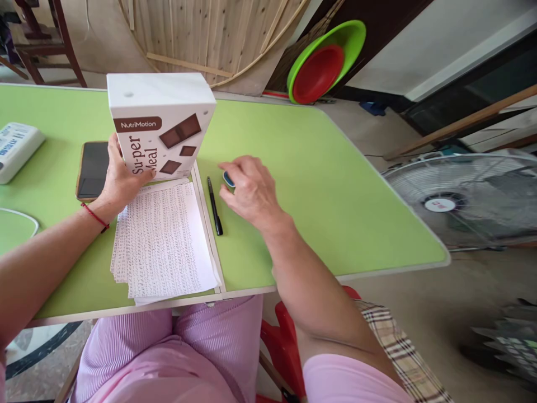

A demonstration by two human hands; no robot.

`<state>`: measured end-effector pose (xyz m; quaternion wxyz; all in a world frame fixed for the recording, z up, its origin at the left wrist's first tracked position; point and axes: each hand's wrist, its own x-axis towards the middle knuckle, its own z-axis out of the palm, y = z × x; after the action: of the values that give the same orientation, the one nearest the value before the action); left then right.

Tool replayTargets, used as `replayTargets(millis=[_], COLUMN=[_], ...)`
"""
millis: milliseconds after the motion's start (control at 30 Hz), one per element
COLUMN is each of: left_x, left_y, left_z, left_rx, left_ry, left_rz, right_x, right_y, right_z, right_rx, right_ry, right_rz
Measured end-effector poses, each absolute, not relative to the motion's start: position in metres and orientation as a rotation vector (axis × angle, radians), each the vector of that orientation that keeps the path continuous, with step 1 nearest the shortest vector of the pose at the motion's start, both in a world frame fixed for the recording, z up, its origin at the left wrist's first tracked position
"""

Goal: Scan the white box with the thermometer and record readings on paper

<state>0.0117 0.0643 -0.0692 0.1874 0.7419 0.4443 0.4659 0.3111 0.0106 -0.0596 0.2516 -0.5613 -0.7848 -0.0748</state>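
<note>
Green tabletop (335, 184), seated person at its near edge. A white box (161, 120) printed with brown squares stands upright toward the far edge, left of the tabletop's middle seam. Its base rests on the far end of a stack of written sheets (161, 240), which runs back to the near edge.

Left hand (121, 179): fingers curled around the lower left corner of the box, thumb across its printed front; grip on the box, box upright.

A phone (92, 168), screen dark, lies flat just left of that hand, partly under it.

Right hand (251, 190): palm down on the tabletop right of the seam, fingers bent and loosely closed over a small blue and white object (227, 179). Only its edge shows; cannot tell whether it is pinched or merely covered.

A black pen (215, 206) lies between the sheets and the right hand, parallel to the seam, touching neither.

Far left edge: a white packet (17, 148), well apart from the hands.
</note>
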Motion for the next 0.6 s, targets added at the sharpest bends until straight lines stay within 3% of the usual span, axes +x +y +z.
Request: replayTargets(millis=[167, 367, 600], left_x=[0.004, 0.01, 0.022], left_y=[0.066, 0.057, 0.036], left_z=[-0.073, -0.06, -0.036], left_rx=[2.064, 1.984, 1.909], left_ry=[1.412, 1.321, 1.158], left_rz=[1.317, 1.424, 1.439], right_x=[0.355, 0.358, 0.301], right_y=[0.016, 0.027, 0.004], right_z=[-0.065, -0.069, -0.038], right_rx=[-1.887, -1.92, -1.249], right_ry=[-1.915, -1.701, -1.353], right_rz=[-0.069, 0.273, 0.611])
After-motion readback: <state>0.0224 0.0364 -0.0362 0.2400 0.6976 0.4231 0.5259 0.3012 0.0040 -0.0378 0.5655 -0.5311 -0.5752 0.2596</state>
